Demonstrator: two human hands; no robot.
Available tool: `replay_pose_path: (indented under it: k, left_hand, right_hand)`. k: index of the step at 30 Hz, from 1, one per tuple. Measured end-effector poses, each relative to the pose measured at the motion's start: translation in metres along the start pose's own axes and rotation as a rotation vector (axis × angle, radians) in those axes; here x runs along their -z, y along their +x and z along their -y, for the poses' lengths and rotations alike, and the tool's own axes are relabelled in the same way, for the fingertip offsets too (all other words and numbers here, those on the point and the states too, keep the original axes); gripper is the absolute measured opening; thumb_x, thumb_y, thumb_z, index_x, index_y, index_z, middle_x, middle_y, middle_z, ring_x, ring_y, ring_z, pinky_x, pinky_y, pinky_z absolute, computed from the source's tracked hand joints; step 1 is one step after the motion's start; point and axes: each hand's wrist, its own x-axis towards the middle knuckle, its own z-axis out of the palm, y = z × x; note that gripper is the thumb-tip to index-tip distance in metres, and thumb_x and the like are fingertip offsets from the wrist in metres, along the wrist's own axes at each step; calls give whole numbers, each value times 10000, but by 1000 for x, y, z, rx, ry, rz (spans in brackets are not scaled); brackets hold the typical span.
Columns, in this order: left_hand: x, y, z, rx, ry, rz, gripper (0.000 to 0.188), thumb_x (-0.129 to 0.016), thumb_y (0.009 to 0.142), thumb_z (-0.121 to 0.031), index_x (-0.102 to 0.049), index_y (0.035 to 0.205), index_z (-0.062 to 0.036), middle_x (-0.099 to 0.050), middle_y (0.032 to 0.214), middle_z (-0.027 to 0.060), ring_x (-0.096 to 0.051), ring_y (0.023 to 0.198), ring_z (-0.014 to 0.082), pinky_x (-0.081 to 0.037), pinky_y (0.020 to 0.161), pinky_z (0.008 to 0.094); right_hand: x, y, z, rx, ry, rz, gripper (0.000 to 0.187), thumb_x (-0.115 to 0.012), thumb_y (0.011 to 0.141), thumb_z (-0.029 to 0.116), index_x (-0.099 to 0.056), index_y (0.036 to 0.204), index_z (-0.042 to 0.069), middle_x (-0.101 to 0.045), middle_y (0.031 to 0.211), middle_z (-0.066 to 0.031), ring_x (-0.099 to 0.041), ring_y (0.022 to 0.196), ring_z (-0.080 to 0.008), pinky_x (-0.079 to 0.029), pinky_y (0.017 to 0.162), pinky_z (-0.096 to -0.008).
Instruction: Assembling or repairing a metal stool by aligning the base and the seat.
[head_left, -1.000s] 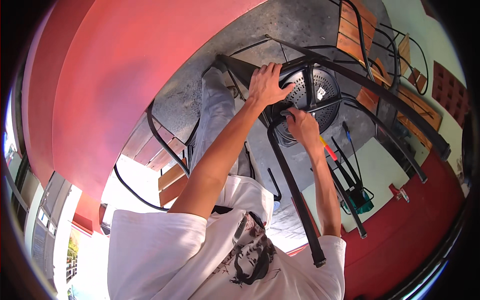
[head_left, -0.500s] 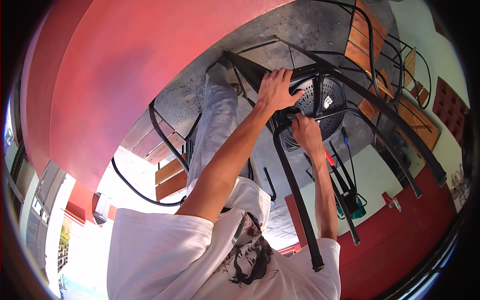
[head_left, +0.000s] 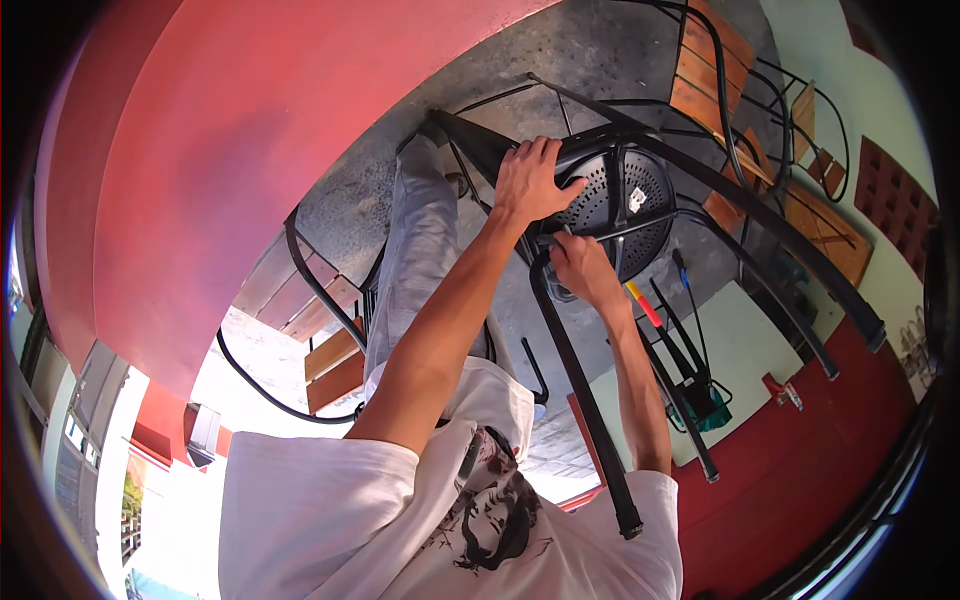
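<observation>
A black metal chair point(head_left: 585, 335) with a round perforated seat point(head_left: 650, 190) is tipped over in front of me, its tubular legs pointing right and toward me. My left hand point(head_left: 532, 182) grips its frame near the seat's rim, fingers over the black metal and thumb apart. Just below, my right hand point(head_left: 583, 268) is closed beside the joint where a leg meets the seat's underside. A small greyish bit shows by its fingertips, too small to name. A white label point(head_left: 637, 200) is stuck to the seat's underside.
Wood-slatted chairs point(head_left: 712, 75) with black tube frames stand at the far right, and another slatted chair point(head_left: 335, 370) is to my left. A red wall point(head_left: 250, 150) curves along the left. Long-handled tools with a green piece point(head_left: 712, 410) and a tap point(head_left: 785, 392) lie beyond the legs.
The whole view has shifted slightly, so the chair appears farther left. My right hand has turned a little at the joint; my left hand keeps its place on the frame.
</observation>
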Motion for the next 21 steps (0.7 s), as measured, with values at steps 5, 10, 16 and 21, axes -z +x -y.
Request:
replay_pose_path:
  k: [5,10,16,21]
  left_hand:
    - [4,0,3,-4,19,1,653,-792,775,-481,-632,1216,-28,-659,1147,132,-657,1039,342,-517,910,466]
    - [-1,0,0,-22,26,-12,637,-796,770,-472,-643,1203,-31,-658,1142,124,-655,1041,329,-518,905,461]
    - [-2,-1,0,-30,49,-32,639,-807,764,-463,-646,1209,-34,-649,1146,118,-653,1038,329,-524,894,455]
    - [4,0,-5,-48,80,-94,633,-811,764,-457,-643,1196,-26,-611,1164,123,-633,1057,345,-525,895,458]
  right_hand:
    - [11,-9,-18,-73,142,-73,242,-626,923,87,-685,1120,-40,-693,948,-290,-681,918,-460,-543,789,-460]
    - [-37,-40,-24,125,273,-239,299,-618,934,67,-660,1225,14,-686,995,-229,-672,889,-434,-535,794,-459]
    - [-31,-33,-33,-13,324,-289,307,-612,925,58,-660,1226,22,-681,989,-219,-659,889,-443,-534,792,-464]
    - [-37,-35,-23,126,361,-261,293,-612,927,70,-666,1209,12,-678,978,-224,-662,864,-432,-535,782,-447]
